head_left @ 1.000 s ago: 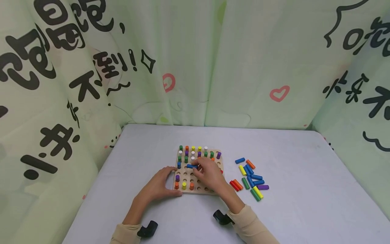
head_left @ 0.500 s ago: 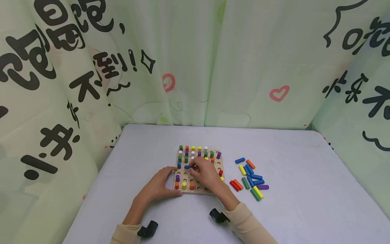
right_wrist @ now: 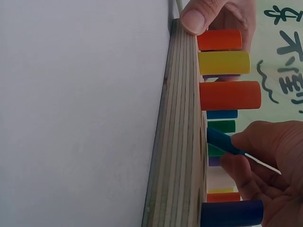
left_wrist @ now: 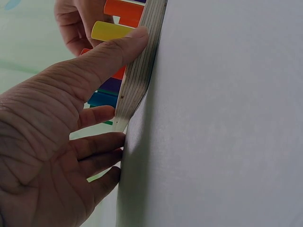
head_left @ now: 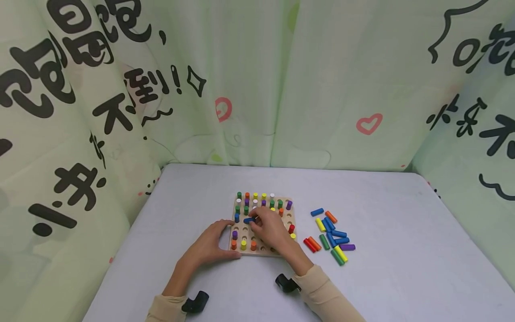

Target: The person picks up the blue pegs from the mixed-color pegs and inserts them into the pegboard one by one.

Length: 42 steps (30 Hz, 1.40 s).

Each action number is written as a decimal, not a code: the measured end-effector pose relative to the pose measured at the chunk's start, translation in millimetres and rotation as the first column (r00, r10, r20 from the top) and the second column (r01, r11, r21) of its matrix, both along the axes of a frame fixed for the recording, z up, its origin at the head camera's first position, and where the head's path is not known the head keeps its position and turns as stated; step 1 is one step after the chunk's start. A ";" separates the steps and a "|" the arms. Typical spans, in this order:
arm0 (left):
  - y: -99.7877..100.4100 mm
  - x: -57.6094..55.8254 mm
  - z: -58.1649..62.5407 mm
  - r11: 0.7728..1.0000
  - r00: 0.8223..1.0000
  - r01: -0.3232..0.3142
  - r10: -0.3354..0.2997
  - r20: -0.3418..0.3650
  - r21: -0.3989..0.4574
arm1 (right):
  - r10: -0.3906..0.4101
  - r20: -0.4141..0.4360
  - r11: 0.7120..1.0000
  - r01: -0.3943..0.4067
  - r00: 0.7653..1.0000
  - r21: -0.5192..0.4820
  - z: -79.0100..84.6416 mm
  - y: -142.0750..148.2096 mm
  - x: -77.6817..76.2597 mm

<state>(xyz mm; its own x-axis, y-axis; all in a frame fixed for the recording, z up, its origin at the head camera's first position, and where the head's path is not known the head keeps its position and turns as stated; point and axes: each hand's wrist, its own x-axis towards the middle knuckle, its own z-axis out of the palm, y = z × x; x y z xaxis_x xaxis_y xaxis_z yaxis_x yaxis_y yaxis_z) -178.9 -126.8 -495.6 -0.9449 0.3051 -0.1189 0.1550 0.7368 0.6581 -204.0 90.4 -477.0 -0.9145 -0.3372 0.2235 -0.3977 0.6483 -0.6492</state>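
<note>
A wooden pegboard (head_left: 247, 252) lies on the table with upright coloured pegs in many of its holes. My left hand (head_left: 211, 243) grips its near left corner; in the left wrist view the thumb (left_wrist: 138, 35) presses on the front edge and the forefinger reaches the left side. Over the board's left half, my right hand (head_left: 271, 229) pinches a blue peg (head_left: 248, 220) between thumb and fingers. The right wrist view shows that blue peg (right_wrist: 221, 140) tilted, its far end right at the board's face. The right hand hides part of the board's middle and right.
Loose pegs in several colours lie right of the board, among them a purple peg (head_left: 347, 247), a red peg (head_left: 309, 244) and a far blue peg (head_left: 317, 211). The white-covered table (head_left: 394, 268) ends at a printed curtain (head_left: 322, 89) behind and at the sides.
My right hand has moved a little left with the blue peg, bringing it closer to the blue peg standing at the board's left edge. The left hand has stayed in place.
</note>
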 end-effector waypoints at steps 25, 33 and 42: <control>3.1 0.9 1.3 1.000 1.000 -0.021 0.021 0.006 -0.007 | -0.012 -0.048 0.996 0.008 0.999 -0.093 14.4 1.1 11.3; 3.3 1.1 -0.2 1.000 1.000 -0.025 0.025 -0.001 -0.004 | -0.071 -0.066 0.992 0.064 0.995 -0.110 26.5 9.3 24.2; 3.5 1.2 1.6 1.000 1.000 -0.023 0.023 0.016 -0.009 | -0.107 -0.123 0.985 0.088 0.987 -0.151 34.1 25.1 31.7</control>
<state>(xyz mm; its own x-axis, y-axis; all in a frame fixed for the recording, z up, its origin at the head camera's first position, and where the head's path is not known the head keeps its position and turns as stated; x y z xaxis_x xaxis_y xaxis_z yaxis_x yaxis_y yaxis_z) -177.7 -123.3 -494.0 -0.9496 0.2817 -0.1373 0.1268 0.7460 0.6537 -172.3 115.5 -442.9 -0.9013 -0.2031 0.3826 -0.4244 0.5910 -0.6860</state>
